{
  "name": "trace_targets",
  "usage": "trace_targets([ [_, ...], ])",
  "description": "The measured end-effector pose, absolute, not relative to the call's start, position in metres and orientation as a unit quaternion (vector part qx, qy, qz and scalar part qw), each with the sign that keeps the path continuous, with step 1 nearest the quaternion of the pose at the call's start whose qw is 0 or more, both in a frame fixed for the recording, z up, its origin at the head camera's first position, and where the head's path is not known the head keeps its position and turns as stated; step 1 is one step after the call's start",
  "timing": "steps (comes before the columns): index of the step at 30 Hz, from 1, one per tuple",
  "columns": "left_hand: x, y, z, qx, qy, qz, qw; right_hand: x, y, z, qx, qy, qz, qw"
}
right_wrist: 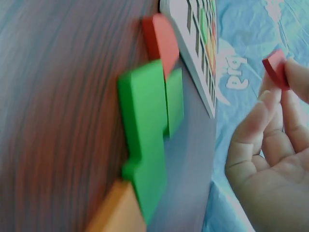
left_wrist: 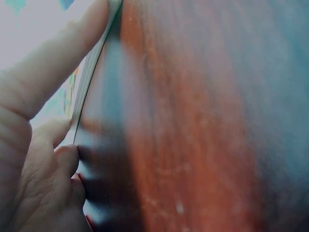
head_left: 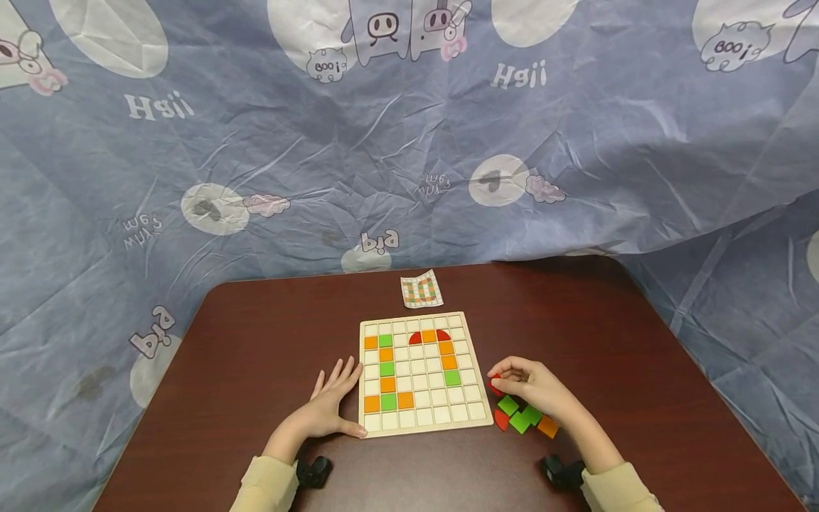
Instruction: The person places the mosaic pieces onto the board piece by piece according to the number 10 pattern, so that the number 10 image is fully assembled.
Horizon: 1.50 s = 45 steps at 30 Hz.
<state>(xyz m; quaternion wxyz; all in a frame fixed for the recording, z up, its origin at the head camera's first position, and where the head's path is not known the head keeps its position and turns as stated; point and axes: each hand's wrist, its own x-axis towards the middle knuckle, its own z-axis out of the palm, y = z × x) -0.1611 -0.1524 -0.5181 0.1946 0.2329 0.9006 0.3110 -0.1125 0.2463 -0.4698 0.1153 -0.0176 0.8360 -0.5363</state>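
Observation:
A wooden grid board lies on the table, with orange and green squares down its left side. Across its upper right runs a curve of red quarter-round, orange and green pieces. My left hand is at the board's left edge, fingers spread, thumb at the near corner. Off the board's right side, my right hand pinches a red quarter-round piece between thumb and fingers, raised above the table in the right wrist view. Below that hand are loose green squares, an orange square and another red quarter-round.
A small paper card with a coloured grid pattern lies behind the board. The dark brown table ends at a hanging blue printed cloth. Black wrist devices sit at both wrists.

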Motion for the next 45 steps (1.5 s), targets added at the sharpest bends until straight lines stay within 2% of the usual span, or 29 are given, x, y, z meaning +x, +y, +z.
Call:
trace_targets([
  [8,-0.162,-0.152,-0.517,0.234,0.899,0.313,0.196,-0.122,0.218,-0.481,0.010,0.807,-0.578,0.125],
  [18,-0.161,-0.152,-0.517,0.236,0.898,0.316,0.195,-0.127,0.190,-0.489,-0.014,0.847,-0.524,0.091],
  [45,-0.160,-0.153,-0.517,0.239,0.900,0.311,0.192,-0.128,0.175,-0.489,-0.028,0.913,-0.406,0.037],
])
